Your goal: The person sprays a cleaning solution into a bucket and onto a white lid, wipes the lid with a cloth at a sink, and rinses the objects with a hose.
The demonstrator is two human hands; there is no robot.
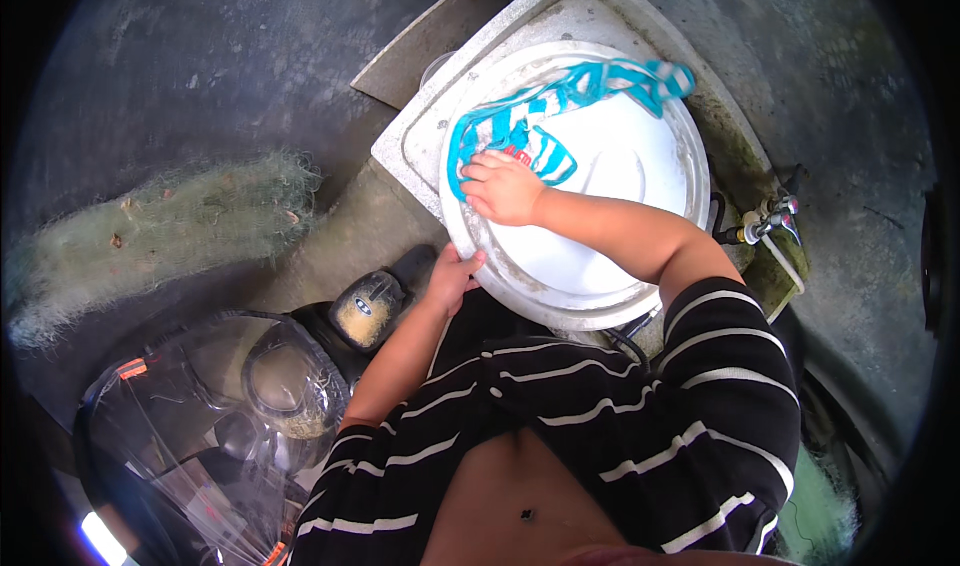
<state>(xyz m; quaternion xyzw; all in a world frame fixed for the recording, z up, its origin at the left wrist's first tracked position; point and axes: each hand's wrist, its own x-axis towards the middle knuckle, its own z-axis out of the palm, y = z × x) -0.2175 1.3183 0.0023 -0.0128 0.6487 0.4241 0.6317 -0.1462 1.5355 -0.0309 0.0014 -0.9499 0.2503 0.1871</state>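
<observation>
A large round white plastic lid or shallow basin (637, 161) rests tilted over a grey, stained sink (427, 134), its rim streaked with grime. My left hand (452, 277) grips the near left part of the rim, thumb on top. On its bright inner face, my right hand (502, 187) presses a turquoise-and-white striped cloth (551, 153), fingers spread over it. Red lettering shows on the cloth beside my fingers. The cloth's long end trails along the far rim and hangs past it at the right, slightly blurred.
A metal tap (776, 221) with a pale hose stands right of the sink. Bunched green netting (172, 228) lies at the left. Nearer are a dark item with a worn tan top (367, 311) and a clear plastic cover (217, 416) with dark edging. Dark walls (832, 100) surround the sink.
</observation>
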